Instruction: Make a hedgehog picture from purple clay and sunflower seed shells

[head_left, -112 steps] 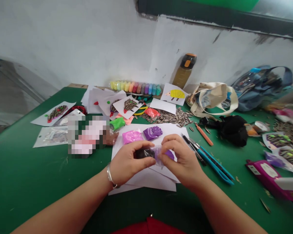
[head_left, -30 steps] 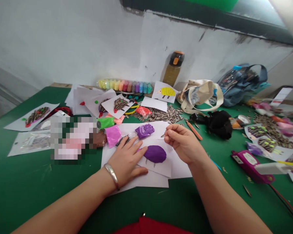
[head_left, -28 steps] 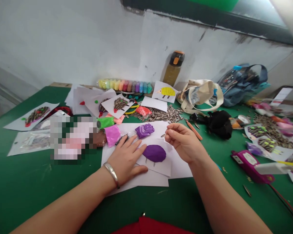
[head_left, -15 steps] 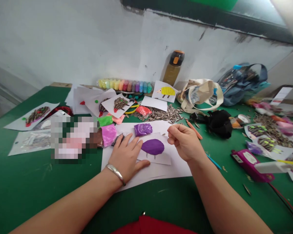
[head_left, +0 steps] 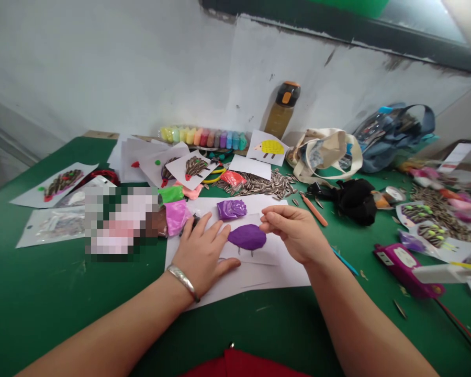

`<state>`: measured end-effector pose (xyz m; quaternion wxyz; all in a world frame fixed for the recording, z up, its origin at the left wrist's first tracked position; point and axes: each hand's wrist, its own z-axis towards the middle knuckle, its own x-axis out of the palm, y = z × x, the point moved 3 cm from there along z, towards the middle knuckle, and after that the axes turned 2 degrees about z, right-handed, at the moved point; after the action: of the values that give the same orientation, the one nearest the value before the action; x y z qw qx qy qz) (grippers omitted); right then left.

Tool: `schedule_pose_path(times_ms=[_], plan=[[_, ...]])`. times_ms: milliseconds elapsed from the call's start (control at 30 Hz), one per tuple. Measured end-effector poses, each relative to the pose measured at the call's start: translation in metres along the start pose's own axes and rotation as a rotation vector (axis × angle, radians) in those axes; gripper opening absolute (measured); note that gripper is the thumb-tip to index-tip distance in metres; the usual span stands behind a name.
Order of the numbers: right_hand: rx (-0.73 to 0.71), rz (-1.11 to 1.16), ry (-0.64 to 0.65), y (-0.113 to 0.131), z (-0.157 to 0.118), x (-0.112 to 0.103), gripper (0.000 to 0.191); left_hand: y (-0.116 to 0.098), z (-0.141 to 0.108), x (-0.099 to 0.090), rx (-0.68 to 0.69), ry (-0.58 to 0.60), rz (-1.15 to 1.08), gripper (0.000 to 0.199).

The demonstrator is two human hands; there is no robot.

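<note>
The left hand (head_left: pixel 200 252) lies open and flat, spread to the left of the purple clay oval (head_left: pixel 247 237) and pressing the white card (head_left: pixel 265 255) under it; the right hand (head_left: pixel 296 234) is just beside the oval's right end, with fingertips closed in a pinch, but I cannot tell if they grip anything; this seems fine finger work, which calls for a steady card; sunflower seeds (head_left: pixel 270 184) lie behind the oval.

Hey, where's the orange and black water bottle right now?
In the head view, the water bottle leans against the wall, right of centre at the back, just behind the yellow hedgehog drawing.
</note>
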<state>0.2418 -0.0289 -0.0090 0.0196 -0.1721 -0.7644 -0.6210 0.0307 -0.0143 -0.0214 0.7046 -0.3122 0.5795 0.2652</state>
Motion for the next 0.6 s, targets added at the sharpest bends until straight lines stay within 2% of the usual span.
schedule_pose_path(times_ms=[200, 367, 500, 600], plan=[[-0.050, -0.017, 0.047, -0.0018, -0.0014, 0.0015, 0.030, 0.0061, 0.0006, 0.0001, -0.008, 0.025, 0.007, 0.065], [-0.093, -0.135, 0.016, -0.0001, -0.0020, 0.0001, 0.024, 0.0072, 0.0007, 0.0008, -0.008, 0.040, 0.009, 0.067], [-0.159, -0.234, -0.010, 0.0009, -0.0020, -0.0001, 0.032, 0.0075, 0.0012, 0.0007, -0.014, 0.054, 0.016, 0.068], [-0.152, -0.290, -0.010, -0.0014, -0.0025, 0.0018, 0.034, 0.0076, 0.0012, 0.0007, -0.016, 0.064, 0.018, 0.070]])
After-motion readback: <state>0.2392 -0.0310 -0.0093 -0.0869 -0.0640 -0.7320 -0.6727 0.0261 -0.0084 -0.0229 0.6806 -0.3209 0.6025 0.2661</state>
